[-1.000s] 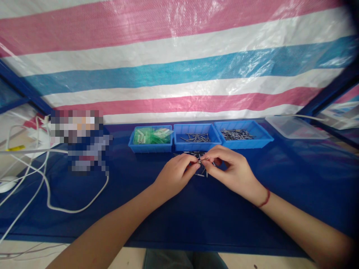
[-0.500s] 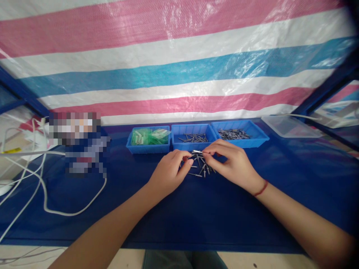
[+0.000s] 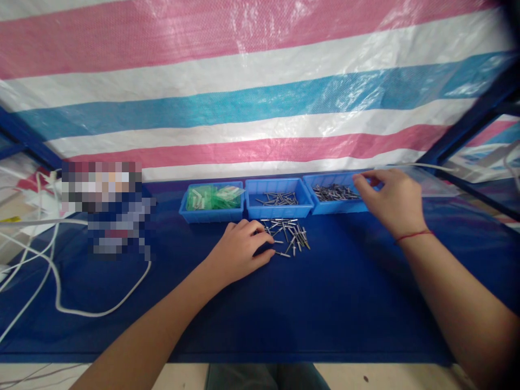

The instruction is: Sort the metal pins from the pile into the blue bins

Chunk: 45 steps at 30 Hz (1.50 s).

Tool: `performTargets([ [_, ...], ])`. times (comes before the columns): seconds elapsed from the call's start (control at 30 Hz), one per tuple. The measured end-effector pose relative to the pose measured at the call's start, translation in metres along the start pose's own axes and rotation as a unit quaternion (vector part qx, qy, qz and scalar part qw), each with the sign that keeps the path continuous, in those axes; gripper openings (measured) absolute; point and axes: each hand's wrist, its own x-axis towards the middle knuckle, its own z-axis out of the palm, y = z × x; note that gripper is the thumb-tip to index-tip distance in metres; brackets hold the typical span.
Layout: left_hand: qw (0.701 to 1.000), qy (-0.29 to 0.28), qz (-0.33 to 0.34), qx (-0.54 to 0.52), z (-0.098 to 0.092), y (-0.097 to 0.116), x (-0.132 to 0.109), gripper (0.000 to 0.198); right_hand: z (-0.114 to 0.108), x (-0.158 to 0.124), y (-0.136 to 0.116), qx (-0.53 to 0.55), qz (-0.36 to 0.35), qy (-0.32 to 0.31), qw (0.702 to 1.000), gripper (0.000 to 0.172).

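Note:
My left hand (image 3: pixel 245 250) rests by a loose pile of blind rivets (image 3: pixel 287 230) on the blue tabletop. Its thumb and forefinger are apart at the pile's left edge, and no rivet shows between them. Over the right end of the right blue bin (image 3: pixel 341 206) is my right hand (image 3: pixel 392 201), thumb and forefinger tips brought close together. Anything between those tips is too small or blurred to make out. More rivets (image 3: pixel 335 192) lie in that bin. The middle blue bin (image 3: pixel 280 211) also holds rivets (image 3: pixel 279 199).
Green packets (image 3: pixel 213 197) fill the left blue bin (image 3: pixel 211 216). A clear plastic lid (image 3: pixel 436 183) lies behind my right hand. White cables (image 3: pixel 101 314) loop across the left of the table (image 3: pixel 317 319). A striped sheet (image 3: pixel 260 119) hangs behind.
My right hand has left the rivet pile and moved right, over the right bin. My left hand's thumb and forefinger have come apart beside the pile. The view has shifted slightly.

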Motion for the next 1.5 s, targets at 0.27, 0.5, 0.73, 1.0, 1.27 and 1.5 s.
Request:
performTargets([
  [0.27, 1.000, -0.012, 0.027, 0.006, 0.005, 0.002, 0.003, 0.022, 0.000, -0.016, -0.048, 0.079, -0.109, -0.016, 0.991, 0.017],
  [0.5, 0.997, 0.025, 0.025, 0.069, 0.011, 0.004, 0.005, 0.024, -0.004, -0.044, -0.093, 0.206, -0.263, -0.215, 0.918, 0.015],
  [0.73, 0.995, 0.082, 0.007, -0.050, 0.002, 0.009, 0.006, 0.022, 0.002, -0.054, -0.104, 0.238, -0.291, -0.282, 0.883, 0.015],
  [1.0, 0.931, 0.177, -0.105, -0.302, 0.010, 0.017, 0.008, 0.015, 0.003, -0.056, -0.106, 0.336, -0.228, -0.279, 0.870, 0.016],
  [1.27, 0.917, 0.161, -0.122, -0.344, 0.006, 0.018, 0.009, 0.014, 0.003, -0.057, -0.108, 0.362, -0.190, -0.300, 0.862, 0.014],
  [1.5, 0.913, 0.174, -0.109, -0.353, 0.005, 0.018, 0.008, 0.013, 0.007, -0.058, -0.107, 0.372, -0.180, -0.291, 0.863, 0.016],
])
